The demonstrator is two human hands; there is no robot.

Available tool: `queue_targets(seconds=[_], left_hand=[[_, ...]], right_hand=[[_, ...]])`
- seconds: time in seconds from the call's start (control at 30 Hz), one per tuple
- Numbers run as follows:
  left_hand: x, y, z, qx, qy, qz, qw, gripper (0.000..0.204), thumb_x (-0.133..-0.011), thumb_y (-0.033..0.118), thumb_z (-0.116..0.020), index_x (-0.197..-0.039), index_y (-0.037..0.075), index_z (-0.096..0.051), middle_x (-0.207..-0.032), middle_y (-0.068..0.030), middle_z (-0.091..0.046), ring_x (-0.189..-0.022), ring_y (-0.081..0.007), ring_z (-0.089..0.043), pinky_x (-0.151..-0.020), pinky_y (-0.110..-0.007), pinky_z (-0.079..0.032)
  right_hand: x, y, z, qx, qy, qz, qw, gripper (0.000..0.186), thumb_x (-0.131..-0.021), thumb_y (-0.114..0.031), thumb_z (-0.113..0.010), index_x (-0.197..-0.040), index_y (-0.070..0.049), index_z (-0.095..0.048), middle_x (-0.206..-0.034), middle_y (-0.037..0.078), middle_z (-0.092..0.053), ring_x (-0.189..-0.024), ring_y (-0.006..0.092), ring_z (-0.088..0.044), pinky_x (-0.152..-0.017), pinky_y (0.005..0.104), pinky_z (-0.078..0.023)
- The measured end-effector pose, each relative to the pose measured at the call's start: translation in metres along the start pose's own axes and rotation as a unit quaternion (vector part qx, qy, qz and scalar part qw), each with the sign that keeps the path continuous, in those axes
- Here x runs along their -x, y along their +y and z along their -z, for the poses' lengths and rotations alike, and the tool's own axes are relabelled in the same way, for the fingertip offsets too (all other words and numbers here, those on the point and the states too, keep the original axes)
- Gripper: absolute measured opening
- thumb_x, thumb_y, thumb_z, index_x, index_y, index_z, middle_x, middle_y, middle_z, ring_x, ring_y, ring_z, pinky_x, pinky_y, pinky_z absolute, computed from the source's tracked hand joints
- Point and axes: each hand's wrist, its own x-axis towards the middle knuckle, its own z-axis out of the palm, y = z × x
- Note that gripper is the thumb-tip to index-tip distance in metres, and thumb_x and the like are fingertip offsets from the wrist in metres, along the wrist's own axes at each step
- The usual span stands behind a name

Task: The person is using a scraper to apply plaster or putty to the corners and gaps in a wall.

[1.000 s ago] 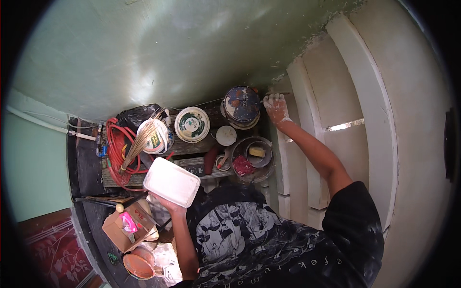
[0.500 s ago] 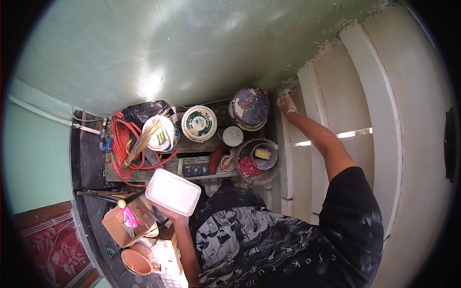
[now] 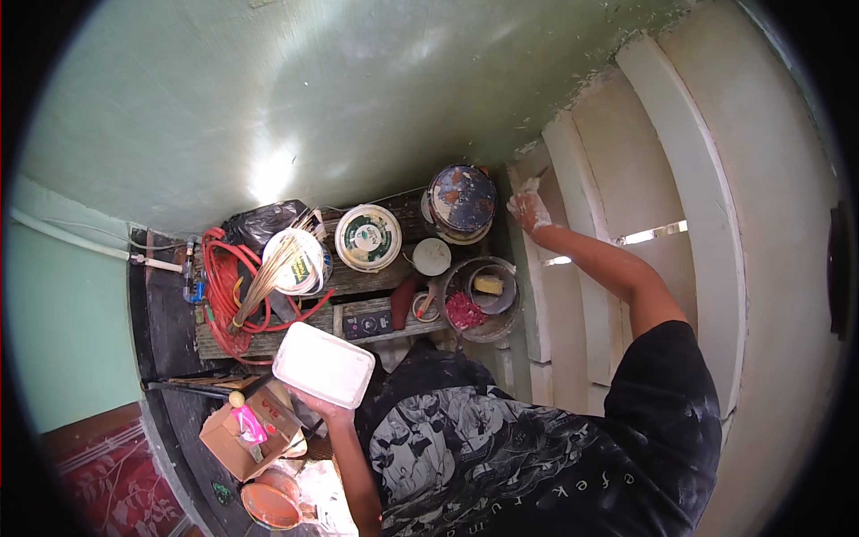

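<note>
A shallow rectangular plastic tub point(image 3: 323, 364), filled with smooth white paste, rests on my left hand point(image 3: 324, 407), whose fingers grip it from below. Out to the right, my right hand point(image 3: 530, 211), smeared with white, is raised against the corner where the green wall point(image 3: 376, 107) meets the pale boards point(image 3: 586, 170). Its fingers look closed, and a thin edge shows just above them, too small to name. White smears also mark the forearm.
On the wooden bench stand a lidded bucket point(image 3: 369, 238), a paint-spattered bucket point(image 3: 462, 199), a bucket with sticks point(image 3: 300, 264) and a basin holding a yellow sponge point(image 3: 489, 285). Red hose point(image 3: 215, 268) coils at left. Below are a cardboard box point(image 3: 234, 443) and an orange bowl point(image 3: 268, 506).
My right hand has come slightly lower along the corner, with the elbow shifting right and down. My left hand still holds the tub. The view has shifted a little.
</note>
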Motion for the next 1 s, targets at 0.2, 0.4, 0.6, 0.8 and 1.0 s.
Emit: queue_targets(seconds=[0.2, 0.4, 0.6, 0.8, 1.0], left_hand=[[-0.01, 0.006, 0.005, -0.009, 0.019, 0.019, 1.0, 0.081, -0.089, 0.074, -0.025, -0.148, 0.019, -0.031, -0.15, -0.0056, -0.036, -0.133, -0.0322, -0.041, -0.109, -0.053, -0.034], [-0.013, 0.011, 0.006, -0.028, 0.005, 0.009, 1.0, 0.081, -0.09, 0.073, -0.025, -0.148, 0.018, -0.031, -0.15, -0.0057, -0.036, -0.133, -0.0321, -0.041, -0.11, -0.051, -0.034], [-0.025, 0.013, 0.004, -0.03, -0.013, 0.041, 0.999, 0.081, -0.089, 0.073, -0.025, -0.148, 0.018, -0.032, -0.15, -0.0061, -0.037, -0.132, -0.0325, -0.042, -0.109, -0.051, -0.035], [-0.03, 0.015, 0.007, -0.006, -0.033, 0.068, 0.997, 0.083, -0.088, 0.075, -0.028, -0.148, 0.017, -0.033, -0.149, -0.0066, -0.038, -0.131, -0.0336, -0.043, -0.107, -0.053, -0.036], [-0.035, 0.015, 0.006, 0.031, -0.074, 0.091, 0.993, 0.085, -0.086, 0.074, -0.035, -0.148, 0.017, -0.032, -0.15, -0.0066, -0.037, -0.132, -0.0336, -0.042, -0.108, -0.054, -0.035]], right_hand=[[0.014, -0.035, -0.046, -0.048, -0.211, 0.022, 0.976, 0.041, -0.091, -0.023, -0.052, -0.13, -0.014, -0.055, -0.132, 0.007, -0.053, -0.119, 0.0264, -0.052, -0.086, 0.043, -0.044], [0.056, -0.056, 0.027, -0.101, -0.205, 0.081, 0.97, 0.036, -0.09, -0.022, -0.052, -0.124, -0.017, -0.06, -0.124, 0.007, -0.059, -0.112, 0.0279, -0.057, -0.087, 0.0447, -0.046], [0.03, -0.016, 0.03, -0.039, -0.057, 0.012, 0.998, 0.035, -0.09, -0.022, -0.049, -0.119, -0.012, -0.064, -0.125, 0.011, -0.057, -0.119, 0.0355, -0.052, -0.096, 0.0547, -0.042], [0.074, -0.076, 0.012, -0.023, -0.173, -0.068, 0.982, 0.028, -0.087, -0.019, -0.053, -0.11, -0.012, -0.068, -0.109, 0.011, -0.064, -0.107, 0.0349, -0.06, -0.088, 0.0588, -0.045], [0.109, -0.104, 0.048, -0.097, -0.108, -0.026, 0.989, 0.021, -0.088, -0.021, -0.055, -0.095, -0.016, -0.073, -0.092, 0.007, -0.07, -0.097, 0.036, -0.064, -0.083, 0.0616, -0.046]])
